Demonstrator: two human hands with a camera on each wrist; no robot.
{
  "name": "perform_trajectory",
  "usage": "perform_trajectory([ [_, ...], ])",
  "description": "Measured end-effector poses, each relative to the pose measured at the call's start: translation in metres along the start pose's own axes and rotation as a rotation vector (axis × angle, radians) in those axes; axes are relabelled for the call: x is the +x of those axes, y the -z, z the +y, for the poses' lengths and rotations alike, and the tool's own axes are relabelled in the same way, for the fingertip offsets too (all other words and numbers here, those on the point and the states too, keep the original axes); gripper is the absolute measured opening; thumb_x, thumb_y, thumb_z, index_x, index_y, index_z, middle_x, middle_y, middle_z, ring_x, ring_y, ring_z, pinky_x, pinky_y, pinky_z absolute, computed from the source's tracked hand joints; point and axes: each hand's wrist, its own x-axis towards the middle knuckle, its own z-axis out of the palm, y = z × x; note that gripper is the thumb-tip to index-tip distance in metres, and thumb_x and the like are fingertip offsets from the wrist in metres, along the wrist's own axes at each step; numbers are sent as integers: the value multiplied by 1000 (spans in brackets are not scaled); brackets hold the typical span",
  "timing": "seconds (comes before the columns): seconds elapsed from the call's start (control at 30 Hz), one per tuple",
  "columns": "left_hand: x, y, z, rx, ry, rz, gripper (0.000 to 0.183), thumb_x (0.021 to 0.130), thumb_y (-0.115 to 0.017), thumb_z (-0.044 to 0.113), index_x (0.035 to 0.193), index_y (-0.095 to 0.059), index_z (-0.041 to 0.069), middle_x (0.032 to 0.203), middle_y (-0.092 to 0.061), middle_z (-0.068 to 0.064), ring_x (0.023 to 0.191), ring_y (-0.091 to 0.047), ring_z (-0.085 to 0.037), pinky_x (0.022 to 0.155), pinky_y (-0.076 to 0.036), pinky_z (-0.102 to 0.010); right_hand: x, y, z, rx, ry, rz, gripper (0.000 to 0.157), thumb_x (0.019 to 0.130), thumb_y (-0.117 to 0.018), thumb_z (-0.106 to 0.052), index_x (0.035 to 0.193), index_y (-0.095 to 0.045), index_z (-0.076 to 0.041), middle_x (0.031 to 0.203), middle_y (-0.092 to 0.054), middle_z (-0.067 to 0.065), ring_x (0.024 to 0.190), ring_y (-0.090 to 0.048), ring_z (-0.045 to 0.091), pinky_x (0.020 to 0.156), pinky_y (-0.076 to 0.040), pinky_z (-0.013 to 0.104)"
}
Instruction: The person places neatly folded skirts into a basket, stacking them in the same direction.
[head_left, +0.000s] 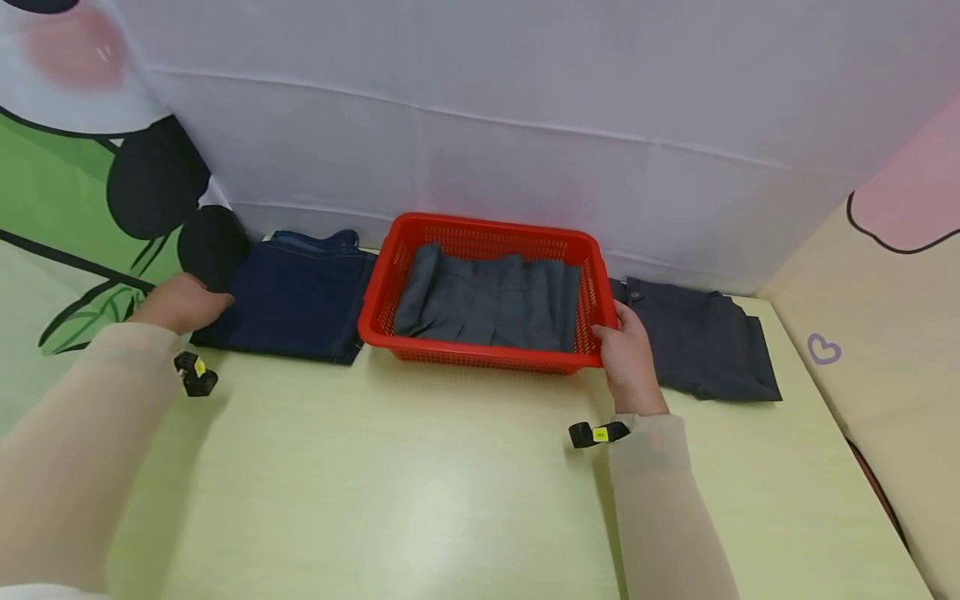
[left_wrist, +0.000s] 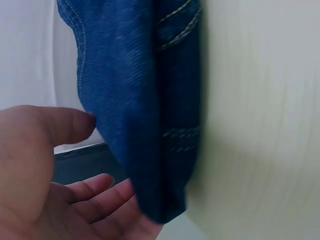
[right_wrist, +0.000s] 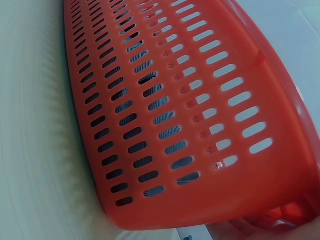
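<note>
A folded pair of dark blue jeans (head_left: 288,292) lies on the table at the left. My left hand (head_left: 182,302) is at its left edge; in the left wrist view the thumb (left_wrist: 75,125) touches the denim, and the loosely extended fingers (left_wrist: 102,200) reach partly behind the fold. A red plastic basket (head_left: 487,357) stands in the middle, with a folded grey pleated garment (head_left: 487,300) inside. My right hand (head_left: 628,354) grips the basket's right rim, thumb on top; its other fingers are mostly hidden beneath.
A folded dark grey garment (head_left: 701,337) lies right of the basket, partly behind my right hand. A pale wall cloth (head_left: 487,150) rises right behind the items. The light wooden table (head_left: 420,467) extends toward me; a cream side panel (head_left: 892,333) borders it on the right.
</note>
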Motion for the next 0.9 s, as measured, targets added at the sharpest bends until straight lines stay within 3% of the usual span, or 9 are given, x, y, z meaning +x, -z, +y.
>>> perform_trajectory([
  [0.33,12,-19,2,-32,44,31,101,99,-40,63,134,-36,-31,132,-38,-51,117,-46,-64,99,-43,-69,2,1,0,12,9,1,56,103,-48,-5,158,-36,-9,149,-50,16,128,-52,35,109,-46,50],
  [0.6,27,-20,-4,-45,174,-60,125,91,-41,79,142,-19,-32,141,-26,-51,128,-35,-65,107,-38,-68,4,-1,2,30,18,6,56,102,-48,-2,156,-37,-5,146,-52,19,126,-53,34,108,-46,48],
  [0.9,35,-18,7,45,160,-107,116,93,-46,72,137,-27,-34,138,-30,-50,127,-38,-64,106,-40,-66,3,1,0,9,10,10,56,102,-47,-4,157,-36,-7,148,-51,16,128,-52,34,109,-46,49],
])
